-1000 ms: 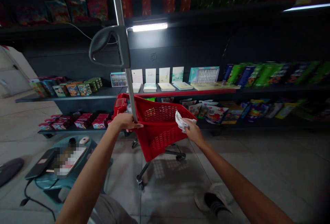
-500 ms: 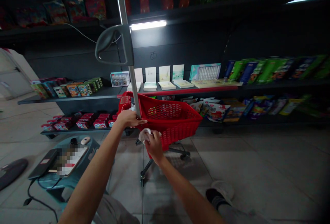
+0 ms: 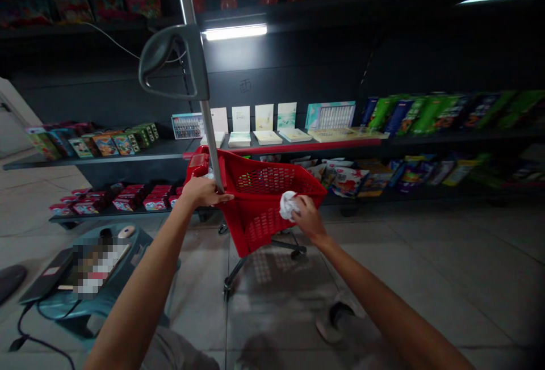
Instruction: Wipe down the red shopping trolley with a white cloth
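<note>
A red plastic shopping cart (image 3: 259, 208) with holed sides stands on dark legs with casters in front of the shelves. My left hand (image 3: 203, 191) grips the cart's top edge at its left end, beside a metal pole (image 3: 213, 146) that rises there. On the pole sits a grey loop-shaped handle (image 3: 198, 63). My right hand (image 3: 309, 217) is closed around a crumpled white cloth (image 3: 289, 205), held against the near side of the cart toward its right end. The fingertips under the cloth are partly hidden.
Behind the cart, dark shelves (image 3: 272, 146) hold books, boxes and snack bags (image 3: 347, 180). A blue-green plastic stool (image 3: 140, 256) at lower left carries a dark device (image 3: 49, 273) with a cable, and a computer mouse (image 3: 126, 232). My shoe (image 3: 330, 324) is at lower right.
My right hand has moved right along the cart's side with the white cloth. My left hand keeps its hold on the edge. The view has shifted slightly, and my right foot has moved.
</note>
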Demonstrator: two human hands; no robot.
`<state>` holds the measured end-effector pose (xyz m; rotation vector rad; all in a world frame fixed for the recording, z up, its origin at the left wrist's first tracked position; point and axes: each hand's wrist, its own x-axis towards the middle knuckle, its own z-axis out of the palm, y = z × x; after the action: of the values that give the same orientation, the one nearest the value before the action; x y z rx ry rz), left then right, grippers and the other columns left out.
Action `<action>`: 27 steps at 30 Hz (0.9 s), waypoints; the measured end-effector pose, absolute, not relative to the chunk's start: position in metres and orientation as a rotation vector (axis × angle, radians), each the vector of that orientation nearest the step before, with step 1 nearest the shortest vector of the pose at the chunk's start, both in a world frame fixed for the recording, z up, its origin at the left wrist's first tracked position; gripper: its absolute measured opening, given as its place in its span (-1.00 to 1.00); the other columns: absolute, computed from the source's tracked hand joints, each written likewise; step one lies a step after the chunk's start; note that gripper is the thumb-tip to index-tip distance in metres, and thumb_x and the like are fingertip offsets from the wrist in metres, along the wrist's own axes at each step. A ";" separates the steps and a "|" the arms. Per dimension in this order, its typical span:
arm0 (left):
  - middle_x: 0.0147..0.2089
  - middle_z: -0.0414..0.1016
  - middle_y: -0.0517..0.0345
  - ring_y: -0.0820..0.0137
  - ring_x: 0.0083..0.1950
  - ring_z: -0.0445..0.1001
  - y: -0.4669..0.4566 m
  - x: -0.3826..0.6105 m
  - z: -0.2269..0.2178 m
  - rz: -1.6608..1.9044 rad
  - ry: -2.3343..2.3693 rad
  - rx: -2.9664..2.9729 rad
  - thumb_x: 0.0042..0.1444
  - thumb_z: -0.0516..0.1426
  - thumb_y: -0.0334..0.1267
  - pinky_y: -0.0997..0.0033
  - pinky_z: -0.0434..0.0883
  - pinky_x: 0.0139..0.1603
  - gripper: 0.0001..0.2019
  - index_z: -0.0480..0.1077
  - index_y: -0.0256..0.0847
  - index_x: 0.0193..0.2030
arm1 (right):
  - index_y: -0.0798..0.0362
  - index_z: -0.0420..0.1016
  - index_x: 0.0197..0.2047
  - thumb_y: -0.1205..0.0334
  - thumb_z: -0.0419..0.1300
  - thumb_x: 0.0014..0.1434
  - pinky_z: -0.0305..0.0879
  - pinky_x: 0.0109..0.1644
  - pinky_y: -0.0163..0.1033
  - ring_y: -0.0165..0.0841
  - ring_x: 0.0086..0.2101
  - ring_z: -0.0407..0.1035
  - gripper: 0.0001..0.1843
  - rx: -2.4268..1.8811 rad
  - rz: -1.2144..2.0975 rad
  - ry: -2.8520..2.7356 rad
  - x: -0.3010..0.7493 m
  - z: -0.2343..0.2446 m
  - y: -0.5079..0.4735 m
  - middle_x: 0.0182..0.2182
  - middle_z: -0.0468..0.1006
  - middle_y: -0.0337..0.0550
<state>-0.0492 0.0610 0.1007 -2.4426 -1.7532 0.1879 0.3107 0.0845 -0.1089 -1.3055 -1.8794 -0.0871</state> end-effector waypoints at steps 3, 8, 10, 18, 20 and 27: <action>-0.09 0.68 -0.02 0.07 -0.06 0.63 0.062 -0.047 0.100 0.185 -1.753 -2.429 0.12 -0.17 0.53 0.17 0.47 -0.01 -0.21 0.66 0.05 -0.10 | 0.08 0.44 0.07 0.28 0.12 0.12 0.36 0.13 -0.04 -0.14 -0.03 0.37 -0.58 -1.415 0.050 -1.437 0.345 -0.129 0.097 -0.01 0.44 0.05; -0.01 0.67 -0.01 0.04 -0.02 0.63 0.063 -0.043 0.100 0.185 -1.767 -2.416 0.11 -0.19 0.54 0.15 0.47 0.00 -0.20 0.66 0.08 -0.08 | 0.09 0.36 0.11 0.21 0.09 0.09 0.36 0.10 -0.03 -0.17 -0.07 0.40 -0.51 -1.467 0.254 -0.998 0.333 -0.161 0.114 -0.02 0.48 0.08; 0.00 0.67 0.01 0.05 -0.03 0.63 0.062 -0.042 0.101 0.193 -1.774 -2.425 0.11 -0.21 0.55 0.16 0.47 0.00 -0.19 0.66 0.10 -0.08 | 0.12 0.35 0.16 0.18 0.07 0.10 0.31 0.18 0.02 -0.13 0.00 0.40 -0.46 -1.458 0.291 -1.020 0.305 -0.168 0.113 0.02 0.48 0.13; -0.01 0.67 0.00 0.07 -0.02 0.63 0.060 -0.042 0.100 0.169 -1.787 -2.405 0.13 -0.16 0.52 0.18 0.47 0.03 -0.24 0.66 0.10 -0.08 | 0.25 0.15 0.38 -0.17 0.23 0.12 0.24 0.30 0.08 0.00 0.23 0.27 -0.07 -1.333 0.336 -1.111 0.204 -0.174 0.083 0.25 0.32 0.35; -0.03 0.67 -0.01 0.08 -0.02 0.63 0.059 -0.042 0.100 0.145 -1.773 -2.407 0.14 -0.15 0.51 0.20 0.47 0.01 -0.25 0.66 0.08 -0.07 | 0.25 0.15 0.40 -0.15 0.20 0.16 0.22 0.32 0.09 -0.01 0.23 0.29 -0.09 -1.332 0.362 -1.109 0.196 -0.172 0.080 0.26 0.34 0.33; -0.10 0.68 -0.02 0.09 -0.03 0.64 0.059 -0.042 0.101 0.118 -1.765 -2.396 0.17 -0.12 0.47 0.23 0.47 -0.02 -0.28 0.67 0.04 -0.13 | 0.01 0.40 0.27 0.20 0.21 0.22 0.32 0.29 0.00 -0.13 0.15 0.40 -0.46 -1.064 0.391 -1.621 0.144 -0.176 0.044 0.13 0.52 0.05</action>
<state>-0.0416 0.0589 0.1006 -2.3962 -1.7654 0.1179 0.1442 0.0439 -0.1757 -1.0641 -1.6214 0.3913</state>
